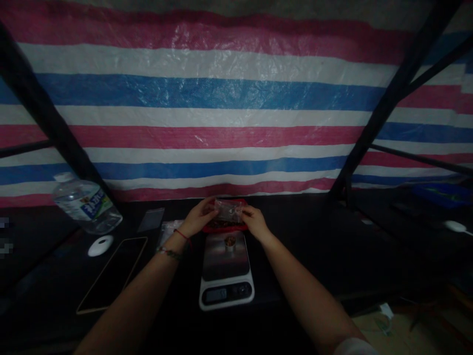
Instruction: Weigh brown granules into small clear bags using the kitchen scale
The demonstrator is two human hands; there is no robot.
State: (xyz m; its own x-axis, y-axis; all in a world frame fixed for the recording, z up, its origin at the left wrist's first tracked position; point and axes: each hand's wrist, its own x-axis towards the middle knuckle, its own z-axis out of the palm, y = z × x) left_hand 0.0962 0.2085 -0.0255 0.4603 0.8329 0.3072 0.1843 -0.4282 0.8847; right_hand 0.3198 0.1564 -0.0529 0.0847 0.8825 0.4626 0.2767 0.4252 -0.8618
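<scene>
Both hands hold a small clear plastic bag (228,210) between them, above a red tray (226,227) with brownish contents. My left hand (197,219) pinches the bag's left edge; my right hand (254,220) pinches its right edge. Just in front of the tray sits a white kitchen scale (226,291) with a steel top, and a small cup (230,241) of brown bits stands on its far end.
A water bottle (86,203) lies tilted at the left, with a white mouse-like object (100,245) and a dark phone (113,272) near it. Spare clear bags (151,219) lie left of the tray. A striped tarp (221,113) and black frame poles (388,103) stand behind.
</scene>
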